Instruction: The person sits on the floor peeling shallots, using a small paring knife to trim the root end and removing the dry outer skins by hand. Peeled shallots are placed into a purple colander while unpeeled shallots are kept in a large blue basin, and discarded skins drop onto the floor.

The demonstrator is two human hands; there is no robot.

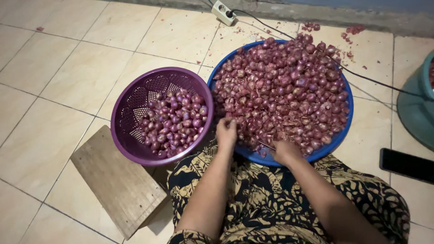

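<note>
A wide blue basin (337,142) heaped with unpeeled red shallots (289,86) sits on the tiled floor in front of me. My left hand (226,132) is closed on a shallot at the pile's near-left edge. At the basin's near rim my right hand (284,151) grips a small knife, whose thin blade points left toward the left hand. To the left stands a purple perforated colander (135,106) holding several peeled, shiny shallots (174,122). Both forearms rest over my lap in a black and yellow patterned cloth.
A wooden board (115,180) lies on the floor at lower left. A teal tub (418,106) is at the right edge, a black phone (407,165) below it. A white power strip (223,11) and black cable run behind the basin. Shallot skins litter the tiles.
</note>
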